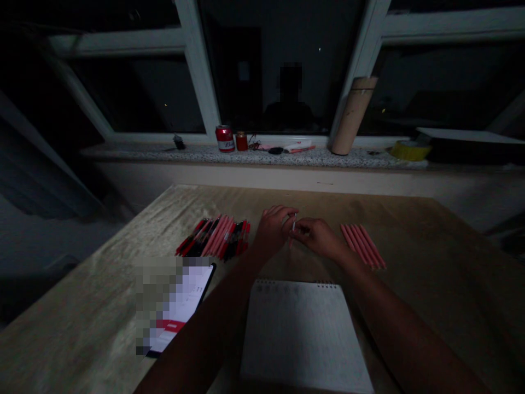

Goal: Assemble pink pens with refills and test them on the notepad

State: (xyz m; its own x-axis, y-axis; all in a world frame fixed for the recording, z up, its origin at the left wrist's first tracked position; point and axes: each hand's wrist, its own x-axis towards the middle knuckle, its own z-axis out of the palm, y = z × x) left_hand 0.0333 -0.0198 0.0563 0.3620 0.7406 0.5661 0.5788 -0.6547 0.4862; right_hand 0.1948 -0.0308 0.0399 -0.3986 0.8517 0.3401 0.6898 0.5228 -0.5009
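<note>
At mid-frame, the left hand (pixel 273 225) and right hand (pixel 318 234) pinch a slim pen (pixel 294 221), between pen bundle (pixel 215 236) and pink row (pixel 363 245); the bench's (pixel 414 235) far edge lies beyond, below dark windows (pixel 336 38).

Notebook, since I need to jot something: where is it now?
In the head view, the notebook lies at bottom centre, right of the phone, lower in the picture than the left hand and right hand.
</note>
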